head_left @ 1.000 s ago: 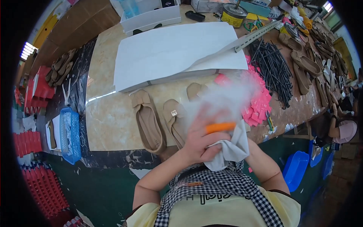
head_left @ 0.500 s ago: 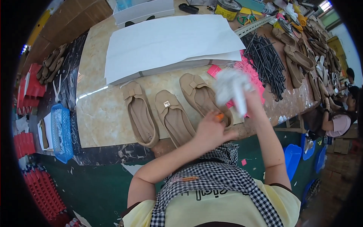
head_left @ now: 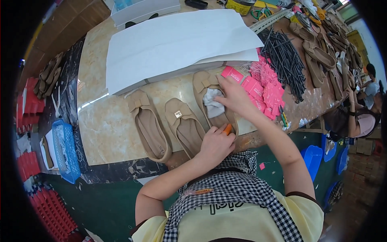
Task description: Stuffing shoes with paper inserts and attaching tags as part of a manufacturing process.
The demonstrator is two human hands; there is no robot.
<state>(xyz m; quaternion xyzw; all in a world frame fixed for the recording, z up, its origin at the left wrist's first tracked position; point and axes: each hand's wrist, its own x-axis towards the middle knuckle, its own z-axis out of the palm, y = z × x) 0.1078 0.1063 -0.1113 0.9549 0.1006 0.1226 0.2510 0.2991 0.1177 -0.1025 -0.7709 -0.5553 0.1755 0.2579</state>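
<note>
Three tan flat shoes with bows lie side by side on the marble table edge: a left shoe [head_left: 147, 125], a middle shoe [head_left: 184, 126] and a right shoe [head_left: 203, 80]. My right hand [head_left: 236, 97] presses a crumpled white paper wad [head_left: 213, 105] into the right shoe's toe. My left hand [head_left: 215, 146] is curled at that shoe's heel, with a small orange object [head_left: 227, 129] sticking out between thumb and fingers.
A stack of large white paper sheets [head_left: 177, 44] lies behind the shoes. Pink tags [head_left: 266, 86], black sticks [head_left: 284, 56] and more tan shoes [head_left: 318, 56] lie to the right. A blue basket [head_left: 66, 149] sits at the left. Another person [head_left: 363, 117] works at the far right.
My right hand brought the white paper down from in front of the camera into the right shoe. My left hand dropped to the shoe's heel, keeping the orange object.
</note>
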